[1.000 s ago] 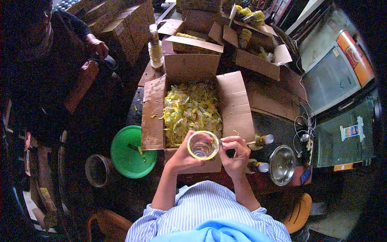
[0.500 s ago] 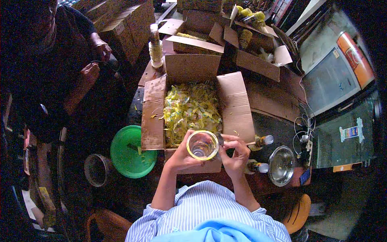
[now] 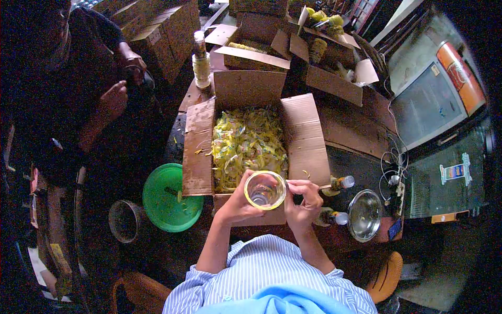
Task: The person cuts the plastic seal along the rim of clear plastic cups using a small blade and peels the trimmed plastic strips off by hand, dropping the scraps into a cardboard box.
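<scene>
My left hand (image 3: pixel 236 203) is wrapped round a clear round cup (image 3: pixel 265 190) with a yellow rim, its mouth facing up towards me. The inside looks see-through. At the cup's right edge, my right hand (image 3: pixel 304 205) is closed, thumb and forefinger pinching the rim; anything small between them is hidden. Both hands are over the near edge of an open cardboard box (image 3: pixel 306 141). A heap of yellow and whitish strips (image 3: pixel 248 146) lies inside it, just beyond the cup.
A green basin (image 3: pixel 162 201) and a grey bucket (image 3: pixel 124 222) are on the left. Two capped bottles (image 3: pixel 342 182) and a metal bowl (image 3: pixel 365 214) stand right. Stacked cups (image 3: pixel 201 68) stand behind, near more boxes (image 3: pixel 256 56). Another person (image 3: pixel 57 99) is at left.
The cup has shifted slightly right in my left hand. My right fingers, earlier a little apart, have closed at its rim. The other person's hands have moved slightly.
</scene>
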A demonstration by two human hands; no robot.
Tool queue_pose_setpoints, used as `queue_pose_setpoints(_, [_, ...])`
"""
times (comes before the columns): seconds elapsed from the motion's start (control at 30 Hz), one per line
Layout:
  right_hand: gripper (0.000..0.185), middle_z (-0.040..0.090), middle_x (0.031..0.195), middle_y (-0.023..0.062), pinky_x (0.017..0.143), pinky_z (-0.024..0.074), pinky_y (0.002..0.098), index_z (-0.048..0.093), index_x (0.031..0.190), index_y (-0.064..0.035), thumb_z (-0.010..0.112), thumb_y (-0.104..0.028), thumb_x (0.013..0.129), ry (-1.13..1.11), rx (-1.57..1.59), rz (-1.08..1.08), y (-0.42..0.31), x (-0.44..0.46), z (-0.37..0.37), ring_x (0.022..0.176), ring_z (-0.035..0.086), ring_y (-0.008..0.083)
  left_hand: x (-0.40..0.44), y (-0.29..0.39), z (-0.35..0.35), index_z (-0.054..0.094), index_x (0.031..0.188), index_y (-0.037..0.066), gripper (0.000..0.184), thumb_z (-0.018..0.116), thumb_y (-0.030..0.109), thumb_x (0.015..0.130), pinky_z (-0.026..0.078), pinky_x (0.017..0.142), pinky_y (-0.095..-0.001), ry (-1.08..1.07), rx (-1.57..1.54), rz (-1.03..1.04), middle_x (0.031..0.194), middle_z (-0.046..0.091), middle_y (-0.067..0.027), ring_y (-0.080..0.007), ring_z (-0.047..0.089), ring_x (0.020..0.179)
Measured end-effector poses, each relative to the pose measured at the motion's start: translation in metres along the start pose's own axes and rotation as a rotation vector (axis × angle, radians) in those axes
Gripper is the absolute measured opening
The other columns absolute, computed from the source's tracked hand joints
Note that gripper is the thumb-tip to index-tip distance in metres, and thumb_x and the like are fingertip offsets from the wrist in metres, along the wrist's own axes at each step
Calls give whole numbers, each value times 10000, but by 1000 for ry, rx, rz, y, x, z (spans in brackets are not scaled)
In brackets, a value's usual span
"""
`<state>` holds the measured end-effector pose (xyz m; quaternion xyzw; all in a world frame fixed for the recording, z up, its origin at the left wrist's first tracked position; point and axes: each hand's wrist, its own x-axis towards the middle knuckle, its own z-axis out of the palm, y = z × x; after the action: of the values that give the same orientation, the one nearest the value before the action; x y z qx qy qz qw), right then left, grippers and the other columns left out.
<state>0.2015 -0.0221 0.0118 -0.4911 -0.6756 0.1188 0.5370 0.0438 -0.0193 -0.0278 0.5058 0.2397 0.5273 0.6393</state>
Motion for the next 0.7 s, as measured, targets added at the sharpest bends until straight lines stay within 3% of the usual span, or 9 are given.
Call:
queue_pose_setpoints(0.27, [145,650,758,53,684,397,266,585,723,-94,699,-32,659,78,-87,70,9,5,3,664,609,163,-2,-5,0,312,1166,55,806,806,327,590,362,945,-349,-11,72,-23,1142,460,-95,-195,466,1089])
queue_pose_setpoints(0.43, [160,618,931,127,602,480,277,601,781,-20,705,-26,660,-141,302,340,50,8,7,639,611,194,-6,-1,-7,312,1171,61,765,791,275,615,368,943,-353,36,133,-4,1137,463,-87,-189,456,1099])
queue_pose_setpoints(0.53, [149,596,962,121,559,492,285,604,759,-7,707,-19,652,-415,-127,181,70,22,12,614,613,174,-11,-6,-21,344,1122,64,644,755,144,632,390,922,-351,156,189,37,1110,474,-82,-189,466,1081])
queue_pose_setpoints(0.67, [157,584,961,115,539,505,258,608,752,7,714,-31,644,-293,24,268,60,29,11,594,611,163,-22,-3,-34,361,1108,63,624,753,134,628,395,911,-346,262,195,71,1097,484,-87,-183,480,1052])
queue_pose_setpoints(0.7, [175,586,988,95,547,480,219,614,780,4,724,-51,655,-315,-17,277,69,27,11,635,577,114,-23,-2,-35,363,1107,63,626,757,141,626,399,906,-345,290,157,84,1097,485,-87,-185,482,1049])
